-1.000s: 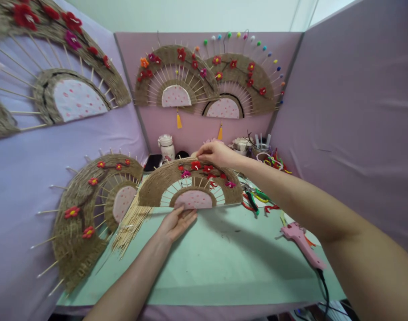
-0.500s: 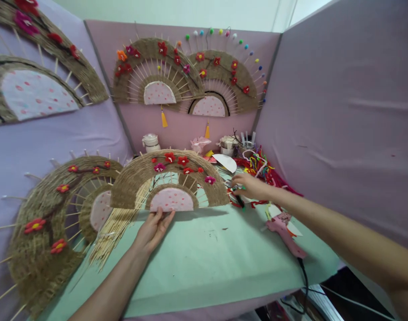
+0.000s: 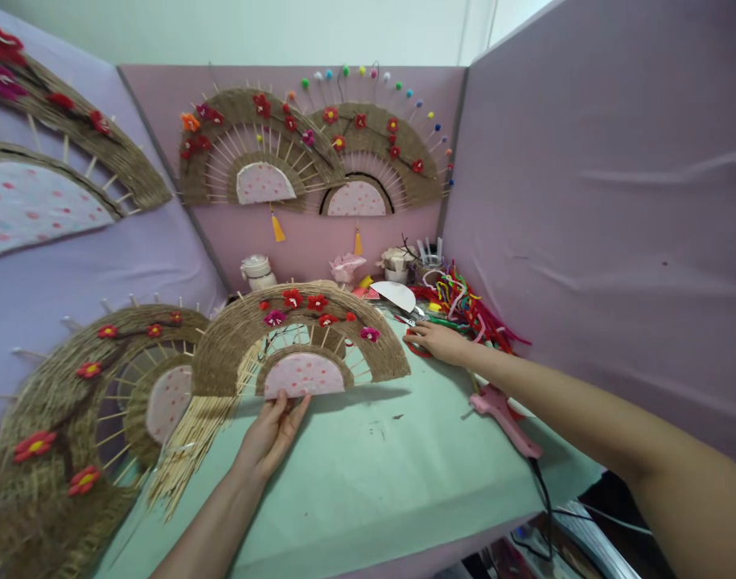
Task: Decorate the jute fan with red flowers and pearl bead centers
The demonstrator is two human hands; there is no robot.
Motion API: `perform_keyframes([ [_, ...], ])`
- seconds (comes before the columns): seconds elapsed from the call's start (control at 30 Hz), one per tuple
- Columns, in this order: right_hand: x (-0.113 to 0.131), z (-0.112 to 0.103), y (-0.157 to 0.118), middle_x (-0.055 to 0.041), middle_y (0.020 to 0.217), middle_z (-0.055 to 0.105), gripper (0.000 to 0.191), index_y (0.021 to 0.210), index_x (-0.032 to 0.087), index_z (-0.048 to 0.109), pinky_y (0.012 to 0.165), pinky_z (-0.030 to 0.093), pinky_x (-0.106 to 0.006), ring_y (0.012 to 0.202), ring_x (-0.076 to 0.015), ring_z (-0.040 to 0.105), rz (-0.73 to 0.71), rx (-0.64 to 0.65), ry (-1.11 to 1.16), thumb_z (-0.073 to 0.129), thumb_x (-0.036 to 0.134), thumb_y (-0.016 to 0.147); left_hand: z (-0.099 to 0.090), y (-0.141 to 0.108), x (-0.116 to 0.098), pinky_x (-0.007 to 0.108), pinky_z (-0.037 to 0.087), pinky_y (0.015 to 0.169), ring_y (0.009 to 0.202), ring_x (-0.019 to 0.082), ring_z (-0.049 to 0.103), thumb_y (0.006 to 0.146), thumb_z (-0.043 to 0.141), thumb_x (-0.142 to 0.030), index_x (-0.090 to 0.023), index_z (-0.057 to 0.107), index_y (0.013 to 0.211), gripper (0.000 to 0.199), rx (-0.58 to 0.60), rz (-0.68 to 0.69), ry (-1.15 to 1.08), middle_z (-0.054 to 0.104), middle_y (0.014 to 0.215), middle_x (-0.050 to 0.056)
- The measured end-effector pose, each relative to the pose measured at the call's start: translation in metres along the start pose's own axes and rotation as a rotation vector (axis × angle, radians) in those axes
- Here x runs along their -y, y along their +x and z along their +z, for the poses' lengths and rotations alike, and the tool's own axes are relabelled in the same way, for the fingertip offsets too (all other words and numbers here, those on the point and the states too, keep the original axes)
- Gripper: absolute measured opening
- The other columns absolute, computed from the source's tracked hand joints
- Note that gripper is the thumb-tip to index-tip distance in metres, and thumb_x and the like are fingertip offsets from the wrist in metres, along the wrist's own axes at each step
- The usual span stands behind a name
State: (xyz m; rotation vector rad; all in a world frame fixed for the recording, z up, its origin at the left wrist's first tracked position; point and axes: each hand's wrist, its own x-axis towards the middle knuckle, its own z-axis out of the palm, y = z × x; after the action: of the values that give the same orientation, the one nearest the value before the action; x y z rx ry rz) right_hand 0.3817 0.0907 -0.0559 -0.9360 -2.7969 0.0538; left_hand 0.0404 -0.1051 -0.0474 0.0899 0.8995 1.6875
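A twine-wrapped fan (image 3: 223, 358) with red and magenta flowers stands upright over the table, its pink dotted half-circle (image 3: 304, 375) at the bottom centre. My left hand (image 3: 277, 430) grips the lower edge of that half-circle, thumb and fingers pinched on it. To the right of the fan, my right hand (image 3: 437, 342) rests palm down over small craft items. Red scissor-like handles (image 3: 417, 344) show at its fingertips, with metal blades beyond. Whether the fingers close on them is unclear. A white half-circle (image 3: 394, 296) lies just behind that hand.
A pink glue gun (image 3: 503, 418) with a black cord lies right of centre, under my right forearm. Thin sticks (image 3: 192, 442) and another fan (image 3: 47, 402) are at the left. Colourful pipe cleaners (image 3: 464, 301), a white jar (image 3: 258, 273) and a cup of glue sticks (image 3: 429, 265) stand behind.
My view has shifted right. My right hand has flattened lower over the craft items, and the dark-handled tool near its fingers no longer shows. My left hand still holds the fan.
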Motion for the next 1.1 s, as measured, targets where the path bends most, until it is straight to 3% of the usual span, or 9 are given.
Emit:
perform_keyframes([
  [0.2,0.004,-0.02,0.017,-0.0094,0.121,0.058,0.027,0.116,0.017,0.06,0.091,0.049,-0.044,0.105,-0.0219,0.058,0.158,-0.143,0.186,0.057,0.032,0.094,0.003,-0.002,0.001,0.037,0.059,0.086,0.073,0.01,0.068,0.093,0.039,-0.003,-0.014,0.059,0.083,0.024,-0.007,-0.017,0.006,0.064,0.07,0.0],
  [0.33,0.032,-0.069,0.04,-0.011,0.123,0.058,0.037,0.126,0.016,0.054,0.089,0.05,-0.045,0.105,-0.0231,0.059,0.235,-0.333,0.388,0.051,0.039,0.097,0.014,-0.005,0.011,0.037,0.058,0.088,0.071,0.009,0.067,0.092,0.042,-0.002,-0.014,0.058,0.084,0.022,-0.02,-0.048,0.011,0.064,0.071,0.0],
  [0.43,0.062,-0.112,0.062,-0.0101,0.125,0.06,0.046,0.133,0.017,0.049,0.089,0.05,-0.035,0.111,-0.0191,0.059,0.16,-0.38,0.524,0.026,0.042,0.103,0.024,-0.005,0.025,0.037,0.057,0.09,0.073,0.008,0.067,0.091,0.043,-0.002,-0.015,0.058,0.086,0.02,0.019,-0.063,0.005,0.066,0.079,0.001],
  [0.53,0.088,-0.137,0.084,-0.008,0.117,0.066,0.04,0.118,0.016,0.062,0.09,0.047,-0.032,0.105,-0.0193,0.061,0.073,-0.363,0.576,0.044,0.043,0.096,0.032,-0.001,0.039,0.037,0.057,0.09,0.072,0.008,0.066,0.091,0.044,-0.002,-0.015,0.056,0.085,0.019,0.036,-0.08,-0.004,0.064,0.078,0.0],
  [0.63,0.102,-0.14,0.101,-0.0055,0.097,0.071,0.031,0.099,0.015,0.07,0.082,0.048,-0.03,0.089,-0.0189,0.063,0.031,-0.324,0.589,0.052,0.038,0.09,0.035,0.004,0.048,0.037,0.058,0.089,0.074,0.01,0.066,0.091,0.044,-0.004,-0.015,0.055,0.084,0.017,0.042,-0.075,-0.02,0.062,0.076,0.0],
  [0.77,0.109,-0.128,0.112,-0.0034,0.084,0.071,0.025,0.09,0.014,0.071,0.072,0.048,-0.029,0.076,-0.0176,0.062,0.041,-0.328,0.589,0.053,0.03,0.087,0.037,0.012,0.046,0.03,0.061,0.079,0.081,0.014,0.068,0.091,0.045,-0.004,-0.014,0.054,0.083,0.015,-0.057,-0.142,-0.066,0.063,0.084,0.006],
  [0.9,0.117,-0.119,0.112,-0.0036,0.082,0.07,0.024,0.09,0.014,0.072,0.073,0.047,-0.029,0.074,-0.0174,0.061,0.058,-0.348,0.593,0.052,0.028,0.086,0.04,0.019,0.033,0.025,0.061,0.063,0.102,0.027,0.066,0.092,0.046,-0.008,-0.01,0.054,0.092,0.009,-0.123,-0.334,-0.034,0.063,0.096,0.017],
  [1.1,0.13,-0.115,0.111,-0.0052,0.091,0.072,0.023,0.095,0.015,0.071,0.077,0.046,-0.03,0.08,-0.0186,0.062,0.094,-0.384,0.584,0.053,0.027,0.087,0.041,0.019,0.017,0.029,0.061,0.07,0.114,0.036,0.06,0.093,0.043,-0.011,-0.005,0.053,0.104,0.016,-0.116,-0.445,0.009,0.06,0.11,0.027],
])
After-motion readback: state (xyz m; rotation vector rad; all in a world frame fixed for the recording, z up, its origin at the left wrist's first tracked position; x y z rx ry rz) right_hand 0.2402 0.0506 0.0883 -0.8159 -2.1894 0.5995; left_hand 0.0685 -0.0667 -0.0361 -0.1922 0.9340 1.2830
